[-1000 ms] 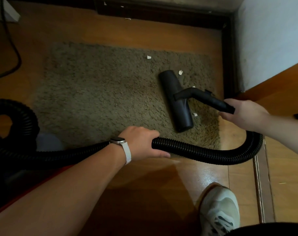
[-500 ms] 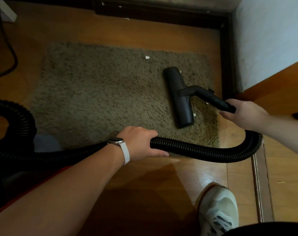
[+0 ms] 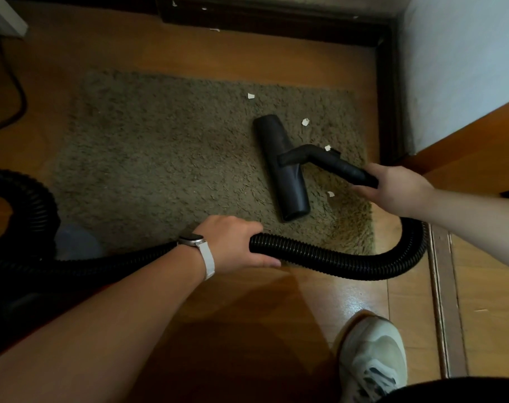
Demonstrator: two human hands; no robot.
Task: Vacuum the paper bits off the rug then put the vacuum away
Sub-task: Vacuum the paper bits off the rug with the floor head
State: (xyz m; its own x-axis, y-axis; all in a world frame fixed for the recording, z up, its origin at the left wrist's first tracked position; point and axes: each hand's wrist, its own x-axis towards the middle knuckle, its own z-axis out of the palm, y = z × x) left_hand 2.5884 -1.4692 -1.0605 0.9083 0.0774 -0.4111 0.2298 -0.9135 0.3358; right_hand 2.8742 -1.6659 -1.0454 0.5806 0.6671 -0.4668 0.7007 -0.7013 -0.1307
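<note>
A shaggy olive rug [image 3: 166, 158] lies on the wooden floor. The black vacuum head [image 3: 281, 170] rests flat on its right part. My right hand [image 3: 395, 189] grips the black nozzle tube [image 3: 331, 162] that joins the head. My left hand [image 3: 233, 242], with a watch on the wrist, grips the ribbed black hose [image 3: 349, 261], which loops round the rug's near right corner. Several white paper bits lie to the right of the head, one bit [image 3: 305, 122] near its far end, another bit [image 3: 330, 194] near my right hand, and a lone bit [image 3: 250, 96] farther back.
The hose coils [image 3: 23, 196] at the left edge. A dark cable [image 3: 15, 82] runs over the floor at far left. A dark baseboard [image 3: 276, 21] and a white wall [image 3: 462, 62] close off the back and right. My shoe [image 3: 372, 353] stands at the bottom right.
The vacuum head has slid back to the left across the rug, uncovering paper bits on its right side. Both hands keep their grip.
</note>
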